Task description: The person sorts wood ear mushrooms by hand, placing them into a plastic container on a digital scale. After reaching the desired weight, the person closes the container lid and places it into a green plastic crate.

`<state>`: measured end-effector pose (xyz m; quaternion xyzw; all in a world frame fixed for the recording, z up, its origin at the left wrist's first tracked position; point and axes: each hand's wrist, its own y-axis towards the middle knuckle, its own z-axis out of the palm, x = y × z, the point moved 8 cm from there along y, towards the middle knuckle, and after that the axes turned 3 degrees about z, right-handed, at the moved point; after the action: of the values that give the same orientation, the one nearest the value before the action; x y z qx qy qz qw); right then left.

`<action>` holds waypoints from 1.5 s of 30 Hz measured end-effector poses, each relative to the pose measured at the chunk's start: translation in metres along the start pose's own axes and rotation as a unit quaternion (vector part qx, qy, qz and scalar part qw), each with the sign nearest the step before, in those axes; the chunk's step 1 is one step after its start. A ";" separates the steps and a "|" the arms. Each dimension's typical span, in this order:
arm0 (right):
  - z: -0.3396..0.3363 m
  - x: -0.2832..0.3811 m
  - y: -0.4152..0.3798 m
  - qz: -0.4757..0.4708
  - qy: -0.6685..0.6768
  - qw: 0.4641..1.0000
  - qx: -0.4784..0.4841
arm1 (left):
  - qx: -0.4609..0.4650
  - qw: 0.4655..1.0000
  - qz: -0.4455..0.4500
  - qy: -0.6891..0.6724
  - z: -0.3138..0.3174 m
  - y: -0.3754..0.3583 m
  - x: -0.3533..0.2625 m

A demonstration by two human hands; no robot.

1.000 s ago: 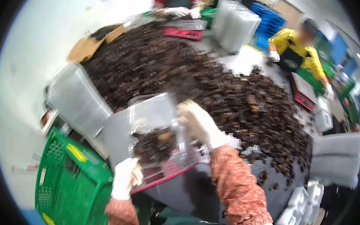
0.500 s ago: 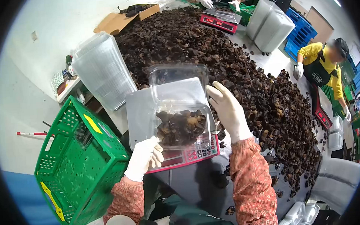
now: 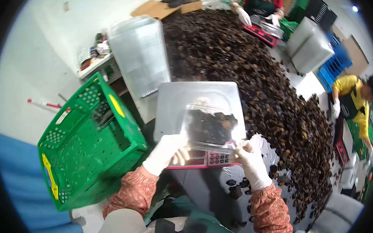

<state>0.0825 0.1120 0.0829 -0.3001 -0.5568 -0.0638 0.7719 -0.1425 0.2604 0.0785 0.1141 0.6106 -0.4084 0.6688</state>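
Observation:
A clear plastic clamshell box [image 3: 211, 145] sits on the silver pan [image 3: 218, 88] of a red digital scale [image 3: 200, 161]. Its lid lies folded down over dark wood ear mushrooms [image 3: 210, 126]. My left hand [image 3: 167, 153], in a white glove, has curled fingers at the box's left front corner. At the right front corner, my right hand [image 3: 252, 159], gloved too, pinches the box's edge between thumb and fingers. Glare and blur hide whether the lid is fully fastened.
A large heap of wood ear mushrooms [image 3: 274, 99] spreads behind and right. Left stand a green crate [image 3: 89, 145] and a stack of clear boxes [image 3: 141, 55]. Two people work beyond, one in red [image 3: 258, 3] at another scale, one in yellow [image 3: 349, 91].
The box's lid, raised before, has come down over the mushrooms. My right hand has moved from beside the raised lid to the right front corner. The view has shifted.

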 end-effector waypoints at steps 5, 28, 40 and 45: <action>0.004 0.010 -0.001 0.012 -0.052 0.999 -0.008 | -0.027 0.999 -0.020 0.024 0.007 -0.007 -0.005; 0.112 0.080 -0.074 -0.149 -0.165 0.970 0.099 | -0.298 0.949 0.097 -0.022 -0.258 -0.165 -0.089; -0.010 -0.015 -0.098 -0.060 -0.024 0.994 -0.088 | -0.421 0.887 -0.188 -0.009 -0.388 -0.074 0.128; -0.051 -0.045 -0.115 -0.067 0.008 0.988 -0.142 | -0.497 0.694 -0.184 0.488 -0.399 -0.090 0.020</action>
<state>0.0580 -0.0192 0.0768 -0.3685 -0.5547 -0.1963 0.7197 -0.4940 0.4547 0.0006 -0.1659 0.9738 -0.0475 0.1479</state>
